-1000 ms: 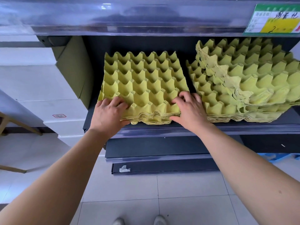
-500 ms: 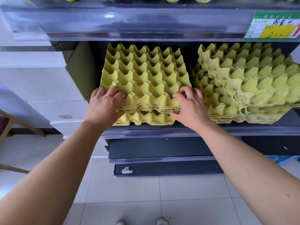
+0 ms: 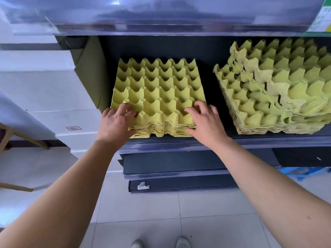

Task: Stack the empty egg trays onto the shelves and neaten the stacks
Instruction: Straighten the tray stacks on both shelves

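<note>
Head view looks down on a pale tiled floor (image 3: 143, 212) that fills the frame from 4 to 8 o'clock, with a dark shelving unit (image 3: 161, 47) rising across the upper half. Its top shelf edge (image 3: 161, 15), faced with a clear glossy strip, runs along 12 o'clock, and two lower shelves (image 3: 170, 161) step out just below the centre. White stacked boxes (image 3: 44, 86) stand beside the unit at 9 o'clock. On the middle shelf (image 3: 259, 143) two piles of yellow egg trays sit side by side and apart. The right stack (image 3: 277, 90), at 2 to 3 o'clock, is the taller one; its trays are skewed and torn-edged, and its right side runs out of frame. The left stack (image 3: 157, 90), at the centre and just toward 12 o'clock, lies flat and fairly even, its front edge close to the shelf lip. Two bare forearms reach in from 7 and 5 o'clock. The left hand (image 3: 114, 124) grips the left stack's front corner at 9 o'clock of the pile, fingers (image 3: 125, 108) curled over the top tray's cells. The right hand (image 3: 206, 122) holds the front corner at 3 o'clock of the pile, fingers (image 3: 198, 106) arched onto the top tray and thumb against the layered front edge. A green and yellow price label (image 3: 320, 17) shows at 1 o'clock, blurred. Two shoe tips (image 3: 137, 244) appear at 6 o'clock, and a scrap of white tape (image 3: 142, 186) clings to the lowest shelf front.
</note>
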Tool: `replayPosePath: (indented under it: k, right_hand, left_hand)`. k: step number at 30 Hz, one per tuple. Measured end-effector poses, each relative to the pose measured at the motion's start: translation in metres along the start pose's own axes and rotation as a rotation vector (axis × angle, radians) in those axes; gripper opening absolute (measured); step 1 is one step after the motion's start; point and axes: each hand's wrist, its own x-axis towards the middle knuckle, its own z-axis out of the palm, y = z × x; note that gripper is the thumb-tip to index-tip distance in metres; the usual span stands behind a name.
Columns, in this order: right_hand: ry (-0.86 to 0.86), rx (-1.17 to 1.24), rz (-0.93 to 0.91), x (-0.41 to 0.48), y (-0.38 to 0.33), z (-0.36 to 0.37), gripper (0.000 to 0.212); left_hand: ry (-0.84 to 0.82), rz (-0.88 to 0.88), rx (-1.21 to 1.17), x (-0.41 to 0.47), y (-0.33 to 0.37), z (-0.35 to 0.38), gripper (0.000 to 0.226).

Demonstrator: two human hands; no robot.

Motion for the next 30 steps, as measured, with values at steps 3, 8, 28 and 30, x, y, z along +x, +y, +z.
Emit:
replayPosePath:
  k: [3, 8, 28, 30]
  right_hand:
    - [0.012, -0.012, 0.001, 0.0, -0.001, 0.001, 0.069]
    - [-0.041, -0.048, 0.011, 0.004, -0.001, 0.0, 0.097]
    - [-0.121, 0.133, -0.037, 0.0, 0.027, -0.002, 0.1]
    - [-0.113, 0.126, -0.056, 0.003, 0.03, -0.008, 0.097]
  left_hand:
    - [-0.002, 0.036, 0.031, 0.002, 0.0, 0.001, 0.063]
    - [0.008, 0.033, 0.066, 0.0, 0.005, 0.002, 0.068]
    - [-0.044, -0.166, -0.086, -0.015, 0.036, -0.005, 0.051]
    - [-0.065, -0.188, -0.087, -0.013, 0.041, -0.009, 0.052]
